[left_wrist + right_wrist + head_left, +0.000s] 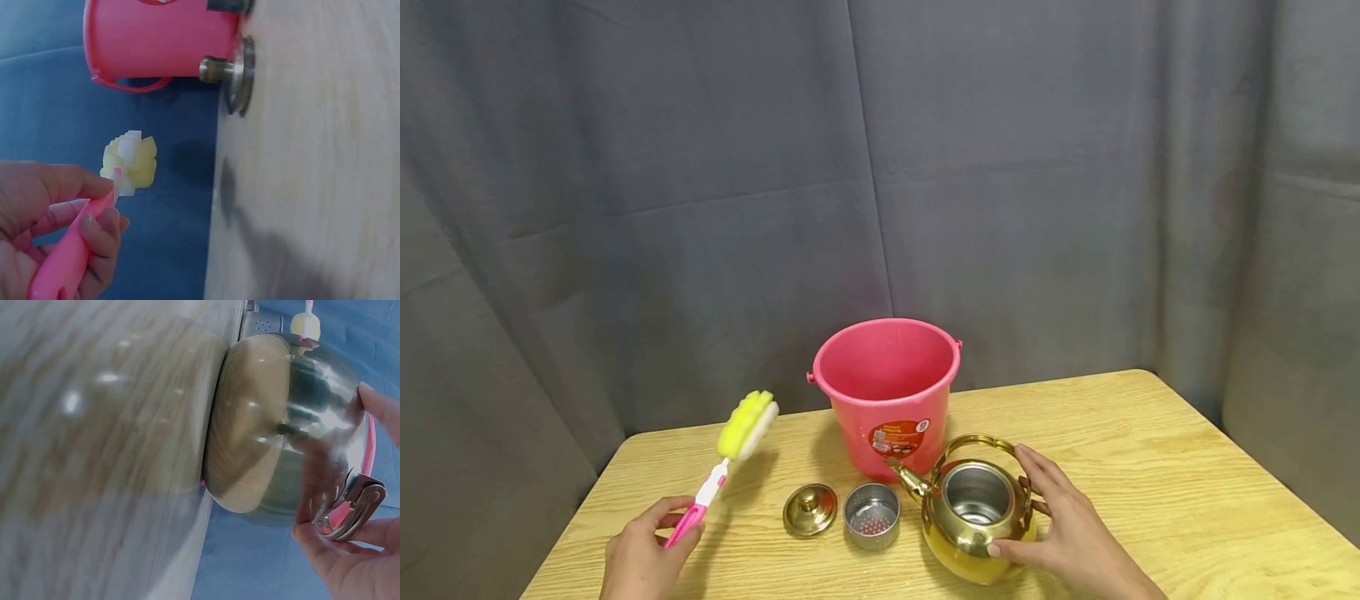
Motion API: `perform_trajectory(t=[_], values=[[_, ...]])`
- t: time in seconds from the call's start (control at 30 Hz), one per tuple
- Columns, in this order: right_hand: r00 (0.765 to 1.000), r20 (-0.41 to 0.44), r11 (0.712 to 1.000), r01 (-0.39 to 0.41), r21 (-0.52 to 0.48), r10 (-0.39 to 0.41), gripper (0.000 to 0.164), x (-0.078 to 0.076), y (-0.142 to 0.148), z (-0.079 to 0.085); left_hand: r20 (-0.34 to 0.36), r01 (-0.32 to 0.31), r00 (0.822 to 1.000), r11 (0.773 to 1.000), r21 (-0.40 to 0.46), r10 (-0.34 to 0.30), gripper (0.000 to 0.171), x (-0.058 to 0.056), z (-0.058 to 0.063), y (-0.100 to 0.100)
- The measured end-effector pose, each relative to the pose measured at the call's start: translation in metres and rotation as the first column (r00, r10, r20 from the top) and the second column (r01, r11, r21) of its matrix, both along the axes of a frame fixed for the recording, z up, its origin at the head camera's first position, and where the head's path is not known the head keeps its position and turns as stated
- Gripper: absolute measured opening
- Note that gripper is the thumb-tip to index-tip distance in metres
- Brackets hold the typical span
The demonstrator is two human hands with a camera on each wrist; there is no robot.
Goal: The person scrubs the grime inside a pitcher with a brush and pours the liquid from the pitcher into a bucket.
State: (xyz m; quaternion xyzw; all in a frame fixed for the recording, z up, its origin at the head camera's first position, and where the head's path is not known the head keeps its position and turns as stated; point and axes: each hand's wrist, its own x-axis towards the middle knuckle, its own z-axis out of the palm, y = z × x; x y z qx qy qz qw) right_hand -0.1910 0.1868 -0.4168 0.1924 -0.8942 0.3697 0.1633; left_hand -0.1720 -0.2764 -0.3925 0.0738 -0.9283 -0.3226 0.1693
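My left hand (643, 554) grips the pink handle of a sponge bottle brush (709, 487), its yellow and white sponge head raised up and tilted right. In the left wrist view, thumb and fingers wrap the brush handle (65, 259). A gold metal teapot (964, 546) stands on the table without its lid, spout pointing left. My right hand (1067, 525) holds its right side, thumb near the top rim and fingers by the handle's base. The right wrist view shows thumb and fingers spread across the shiny teapot body (312, 431).
A gold lid (810, 510) lies on the wooden table (1187, 492), left of a small perforated metal strainer (872, 540). Behind them stands a pink bucket (857, 425) with a red label. A grey curtain (737, 208) hangs around the table's back and sides.
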Motion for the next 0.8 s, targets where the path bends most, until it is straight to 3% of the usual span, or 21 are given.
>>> perform_trajectory(t=[0.13,0.4,0.63,0.8], values=[[1.0,0.006,1.0,-0.005,-0.028,0.005,0.11,0.0,-0.002,0.0,-0.036,-0.01,0.999,1.0,-0.019,0.009,0.034,0.005,0.008,0.0],[0.999,0.028,0.997,-0.027,-0.066,0.029,0.109,-0.001,-0.002,0.0,-0.019,-0.037,0.999,0.999,-0.023,0.036,0.036,0.017,0.022,-0.004],[0.999,0.017,0.997,-0.038,-0.061,0.039,0.11,-0.002,-0.003,-0.001,-0.062,-0.107,0.992,0.994,-0.032,0.105,0.036,0.03,0.034,-0.009],[0.999,0.015,0.997,-0.041,-0.07,0.043,0.11,-0.001,-0.002,0.0,-0.107,-0.076,0.992,0.995,-0.068,0.068,0.034,0.038,0.041,-0.012]])
